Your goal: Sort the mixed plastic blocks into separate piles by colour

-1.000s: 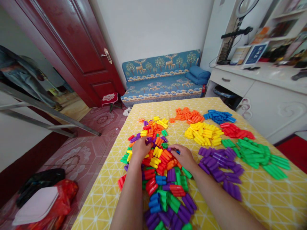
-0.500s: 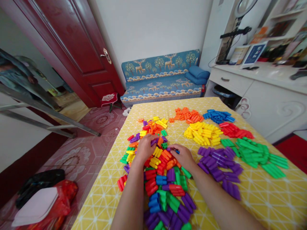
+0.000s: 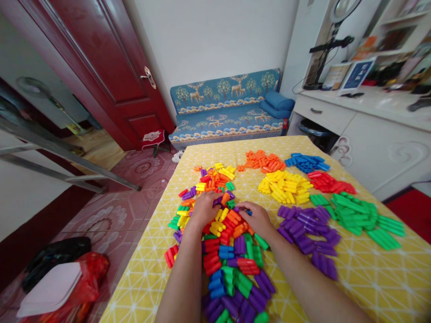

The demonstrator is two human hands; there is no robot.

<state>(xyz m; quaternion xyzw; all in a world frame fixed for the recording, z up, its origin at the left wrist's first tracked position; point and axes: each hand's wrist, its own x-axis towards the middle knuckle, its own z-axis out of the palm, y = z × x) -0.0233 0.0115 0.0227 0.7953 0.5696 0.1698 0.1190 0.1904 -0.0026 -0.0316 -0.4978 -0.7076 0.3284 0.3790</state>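
My left hand is closed on a purple plastic building block within a mixed heap of blocks. My right hand is at the heap's right side, fingers curled and pressed together. A purple end pokes out at its fingertips and a bit of blue shows beneath them; most of what it holds is hidden. Between the hands lie yellow blocks, red-orange blocks and a green block. Nearer to me, the heap continues with red blocks, blue blocks and purple blocks.
Sorted piles lie on the right: orange, yellow, blue, red, green and purple. A yellow patterned cloth covers the table. Beyond stand a blue sofa and a white cabinet.
My left hand has shifted very slightly downward at the heap. My right hand stays nearly still. In the doorway, a person has moved left, uncovering a standing fan.
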